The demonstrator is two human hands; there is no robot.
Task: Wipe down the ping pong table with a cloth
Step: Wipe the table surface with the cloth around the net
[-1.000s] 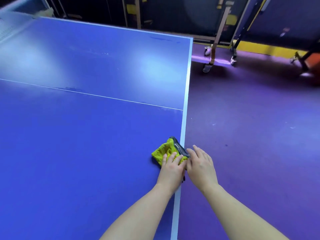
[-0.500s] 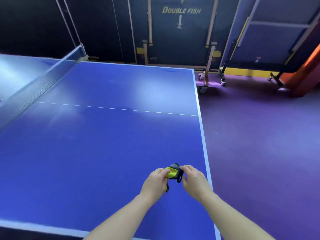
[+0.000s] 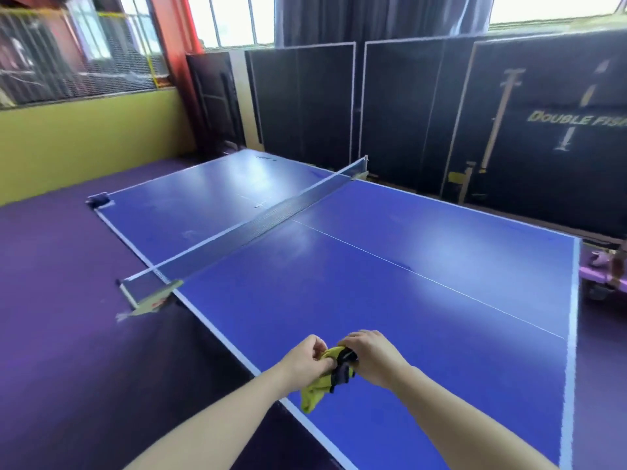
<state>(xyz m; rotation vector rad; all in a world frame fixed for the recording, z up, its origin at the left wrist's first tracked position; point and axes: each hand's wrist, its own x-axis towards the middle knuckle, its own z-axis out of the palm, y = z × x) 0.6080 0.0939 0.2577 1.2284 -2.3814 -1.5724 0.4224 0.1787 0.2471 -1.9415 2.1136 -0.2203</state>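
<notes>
Above the near edge of the blue surface [image 3: 424, 317], a bunched yellow cloth [image 3: 315, 395] was held off the top between two hands. The left hand [image 3: 310, 359] curled its fingers round the yellow end; the right hand [image 3: 371, 356] closed over its dark part. A loose tail hung down. The net [image 3: 264, 218] crossed farther off.

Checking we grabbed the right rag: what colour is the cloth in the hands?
The cloth is yellow-green with a dark grey part; head view shows it best.
</notes>
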